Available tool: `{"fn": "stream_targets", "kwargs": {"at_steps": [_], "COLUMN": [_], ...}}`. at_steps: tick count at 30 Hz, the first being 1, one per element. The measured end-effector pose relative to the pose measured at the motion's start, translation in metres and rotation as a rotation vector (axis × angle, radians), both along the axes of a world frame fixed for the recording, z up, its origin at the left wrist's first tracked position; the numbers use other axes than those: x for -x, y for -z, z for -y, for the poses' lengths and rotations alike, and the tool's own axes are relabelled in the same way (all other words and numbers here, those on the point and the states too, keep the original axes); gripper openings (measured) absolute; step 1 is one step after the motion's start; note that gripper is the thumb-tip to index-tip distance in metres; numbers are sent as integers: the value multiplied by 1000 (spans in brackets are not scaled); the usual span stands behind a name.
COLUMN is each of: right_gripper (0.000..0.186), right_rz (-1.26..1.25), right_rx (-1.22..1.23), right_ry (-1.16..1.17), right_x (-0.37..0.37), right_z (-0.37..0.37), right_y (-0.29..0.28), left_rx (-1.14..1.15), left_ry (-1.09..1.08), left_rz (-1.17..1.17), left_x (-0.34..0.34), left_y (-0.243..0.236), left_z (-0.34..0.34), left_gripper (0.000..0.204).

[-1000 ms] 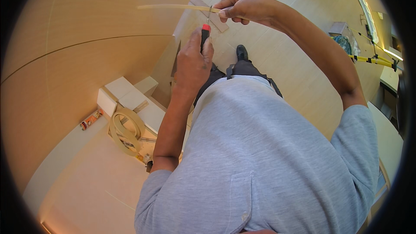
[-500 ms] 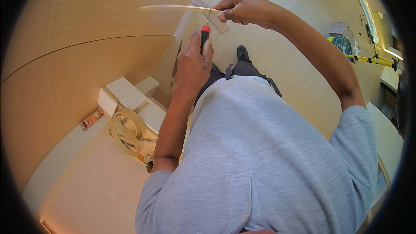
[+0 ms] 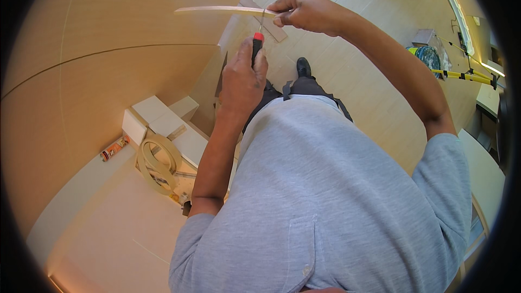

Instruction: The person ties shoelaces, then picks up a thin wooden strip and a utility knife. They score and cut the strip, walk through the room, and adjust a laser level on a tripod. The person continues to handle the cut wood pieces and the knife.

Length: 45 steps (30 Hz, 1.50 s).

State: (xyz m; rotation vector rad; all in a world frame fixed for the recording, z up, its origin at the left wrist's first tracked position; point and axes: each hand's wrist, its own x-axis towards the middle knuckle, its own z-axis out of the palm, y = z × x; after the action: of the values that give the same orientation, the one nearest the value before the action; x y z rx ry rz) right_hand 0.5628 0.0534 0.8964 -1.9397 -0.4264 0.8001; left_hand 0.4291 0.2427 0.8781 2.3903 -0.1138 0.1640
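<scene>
My left hand (image 3: 243, 78) grips a red-and-black handled tool (image 3: 258, 40), its thin metal blade (image 3: 261, 20) pointing up and meeting a long pale narrow strip (image 3: 211, 8). The strip is pinched between the thumb and fingers of my right hand (image 3: 304, 13), just right of the blade, and stretches out to the left in front of a wooden panel (image 3: 108, 16). Whether the blade only touches the strip or is into it, I cannot tell.
At lower left are white boxy pieces (image 3: 157, 125), coiled beige banding (image 3: 157, 157) and an orange tube (image 3: 114, 149). A flat board (image 3: 274, 30) lies on the tiled floor (image 3: 347, 65). Yellow-and-black tripod legs (image 3: 467, 76), a wrapped bundle (image 3: 426, 57) and a white counter (image 3: 480, 168) are at right.
Both hands hold the same things in nearly the same place. My right hand and forearm have shifted very slightly downward, with the strip's appearance changing a little.
</scene>
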Motion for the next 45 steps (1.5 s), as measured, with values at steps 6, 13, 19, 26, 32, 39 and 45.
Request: {"fn": "stream_targets", "kwargs": {"at_steps": [6, 13, 19, 26, 32, 39, 45], "right_gripper": [30, 30, 33, 34, 41, 31, 41], "right_rz": [-338, -273, -68, -344, -104, -385, -22], "right_rx": [-194, -170, -65, -238, -74, -240, -96], "right_ry": [104, 62, 52, 91, 58, 129, 112], "right_x": [2, 3, 11, 9, 12, 13, 16], "right_z": [8, 12, 8, 15, 12, 16, 7], "right_y": [-3, -2, -1, 0, 1, 0, 6], "left_rx": [38, 15, -6, 34, -2, 25, 0], "left_ry": [-2, -7, 0, -2, 5, 8, -8], "left_rz": [16, 2, -9, 19, 18, 50, -7], "left_x": [2, 5, 8, 8, 10, 8, 11], "left_y": [0, 0, -2, -4, -3, -1, -4], "left_z": [2, 3, 4, 8, 8, 9, 5], "left_gripper": [38, 38, 37, 36, 37, 37, 37]}}
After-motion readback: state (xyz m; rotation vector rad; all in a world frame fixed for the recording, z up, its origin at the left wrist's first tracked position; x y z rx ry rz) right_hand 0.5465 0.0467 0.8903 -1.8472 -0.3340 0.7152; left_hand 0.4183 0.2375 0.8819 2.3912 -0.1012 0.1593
